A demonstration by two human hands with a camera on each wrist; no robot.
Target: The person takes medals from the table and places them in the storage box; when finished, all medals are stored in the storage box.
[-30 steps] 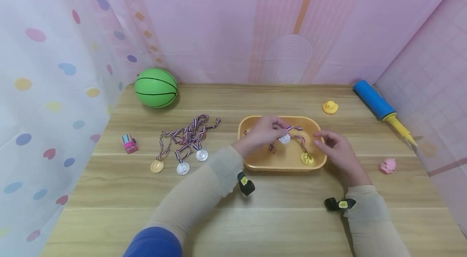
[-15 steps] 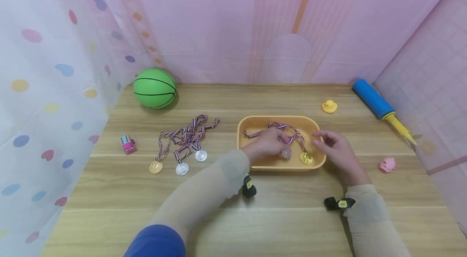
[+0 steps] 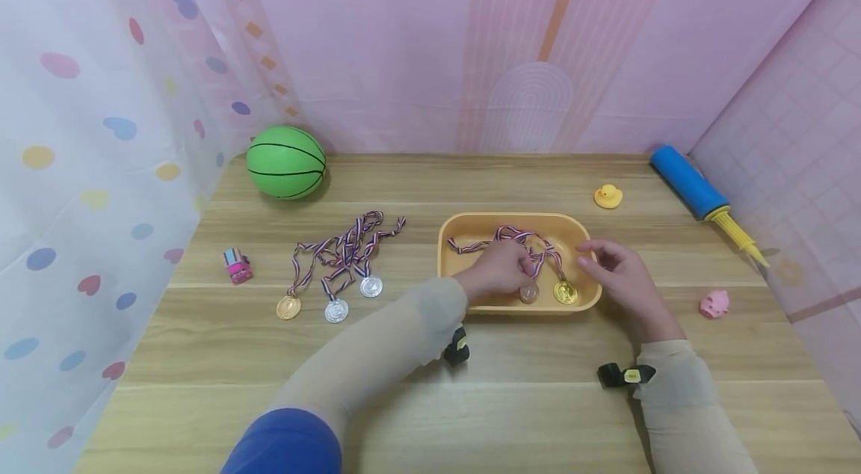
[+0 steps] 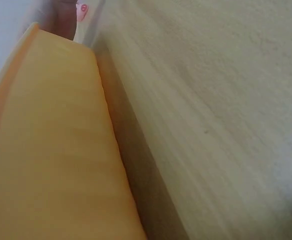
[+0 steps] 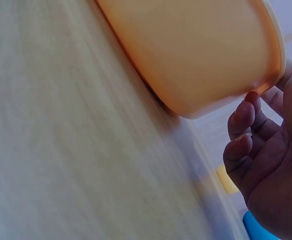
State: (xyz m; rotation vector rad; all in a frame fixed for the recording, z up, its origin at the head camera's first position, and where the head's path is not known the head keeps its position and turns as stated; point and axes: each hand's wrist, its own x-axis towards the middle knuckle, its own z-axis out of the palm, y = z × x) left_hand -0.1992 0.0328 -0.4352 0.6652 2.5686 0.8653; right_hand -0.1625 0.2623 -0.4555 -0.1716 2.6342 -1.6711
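Green and round, a ball [image 3: 286, 161] sits far left at the back of the desk [image 3: 430, 399]. Next comes a little pink toy [image 3: 237, 265], then three medals [image 3: 336, 265] lying flat with their striped ribbons tangled in a bunch. In the middle is an orange tray [image 3: 457, 276]. The left hand [image 3: 498, 270] is inside the tray, its grip bent down over a small round medal [image 3: 528, 293] on the tray floor; I cannot tell if the fingers pinch the medal or only touch it. A gold medal [image 3: 566, 291] lies just beside it, and both ribbons [image 3: 521, 238] loop across the back of the tray. The right hand [image 3: 615, 272] hangs near the tray's right rim, its grip loose and curled, holding nothing. Further right are a yellow duck [image 3: 608, 196], a pink pig [image 3: 715, 304] and a blue pump [image 3: 699, 190]. The medal looks small, hard and light, and a bit slippery, so it could slide out of a pinch on its flat faces. The ribbon is soft and floppy and may snag on the other ribbon. A good place to hold looks like the ribbon close to the medal, or the medal by its edge.
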